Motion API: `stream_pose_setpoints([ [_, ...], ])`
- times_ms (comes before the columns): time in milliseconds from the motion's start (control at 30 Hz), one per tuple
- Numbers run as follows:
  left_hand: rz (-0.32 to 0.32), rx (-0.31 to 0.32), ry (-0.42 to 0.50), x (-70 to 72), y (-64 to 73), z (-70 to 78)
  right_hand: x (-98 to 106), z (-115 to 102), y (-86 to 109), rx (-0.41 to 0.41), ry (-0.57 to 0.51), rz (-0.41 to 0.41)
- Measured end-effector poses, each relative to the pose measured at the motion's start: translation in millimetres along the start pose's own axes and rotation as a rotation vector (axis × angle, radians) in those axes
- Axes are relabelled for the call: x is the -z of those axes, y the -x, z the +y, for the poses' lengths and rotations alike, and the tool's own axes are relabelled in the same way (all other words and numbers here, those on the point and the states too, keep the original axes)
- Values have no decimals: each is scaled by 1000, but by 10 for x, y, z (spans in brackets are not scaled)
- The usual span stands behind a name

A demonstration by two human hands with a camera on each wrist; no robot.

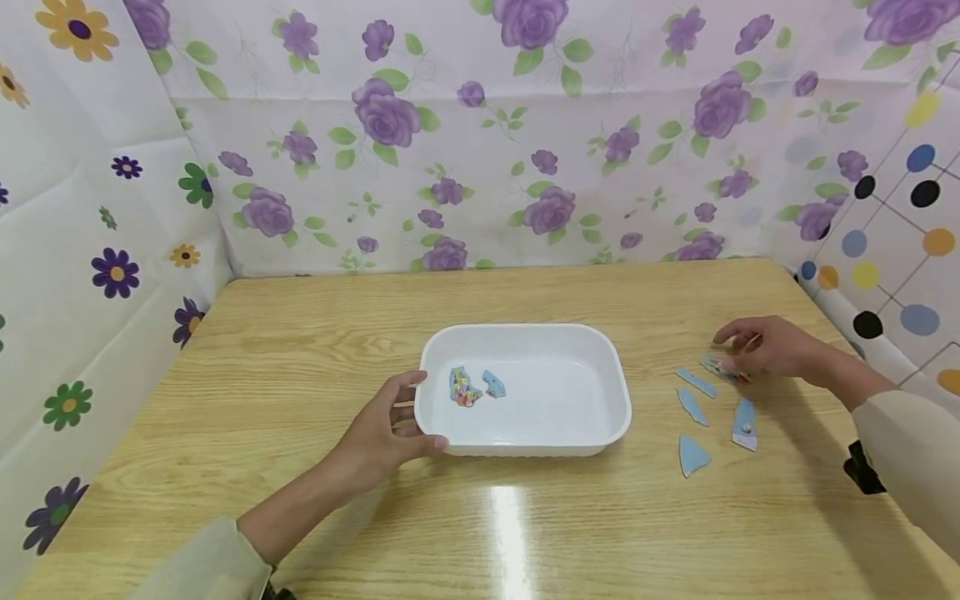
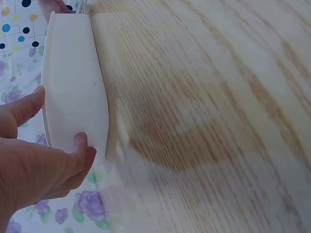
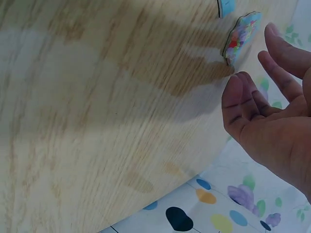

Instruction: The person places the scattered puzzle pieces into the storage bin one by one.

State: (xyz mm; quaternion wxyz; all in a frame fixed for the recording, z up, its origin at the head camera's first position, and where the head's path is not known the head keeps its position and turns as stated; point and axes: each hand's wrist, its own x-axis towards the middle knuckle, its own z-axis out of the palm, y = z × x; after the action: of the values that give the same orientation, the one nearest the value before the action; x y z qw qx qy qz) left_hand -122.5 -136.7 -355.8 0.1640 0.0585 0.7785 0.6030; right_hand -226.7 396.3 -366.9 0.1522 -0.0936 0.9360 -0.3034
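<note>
My left hand (image 1: 378, 433) grips the left end of a white plastic tub (image 1: 525, 450), its thumb at the near corner and its fingers along the side wall. The left wrist view shows fingertips against the tub's wall (image 2: 75, 63). Inside the tub lie a colourful puzzle piece (image 1: 462, 388) and a smaller blue puzzle piece (image 1: 493, 383). My right hand (image 1: 776, 354) is over a printed puzzle piece (image 1: 712, 365) on the table. In the right wrist view its loosely bent fingers stand beside that multicoloured piece (image 3: 241, 38), with nothing seen pinched between them.
Several more light blue pieces lie right of the tub: a thin strip (image 1: 696, 382), a wavy piece (image 1: 692, 407), a triangular piece (image 1: 693, 456) and a longer piece (image 1: 745, 423). Flower-printed sheeting (image 1: 480, 167) stands behind the wooden table (image 1: 337, 333).
</note>
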Motion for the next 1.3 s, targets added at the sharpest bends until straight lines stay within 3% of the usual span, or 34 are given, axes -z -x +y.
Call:
stream_pose_setpoints([
  [200,2,1,4,8,0,-9,-22,25,31,2,-25,8],
  [567,-11,-18,14,12,-9,-8,-13,213,116,9,30,23],
  [867,-20,-15,14,13,-13,-15,-93,417,207,48,22,118],
  [1300,-19,-25,8,21,-7,-20,-225,419,271,99,-18,265],
])
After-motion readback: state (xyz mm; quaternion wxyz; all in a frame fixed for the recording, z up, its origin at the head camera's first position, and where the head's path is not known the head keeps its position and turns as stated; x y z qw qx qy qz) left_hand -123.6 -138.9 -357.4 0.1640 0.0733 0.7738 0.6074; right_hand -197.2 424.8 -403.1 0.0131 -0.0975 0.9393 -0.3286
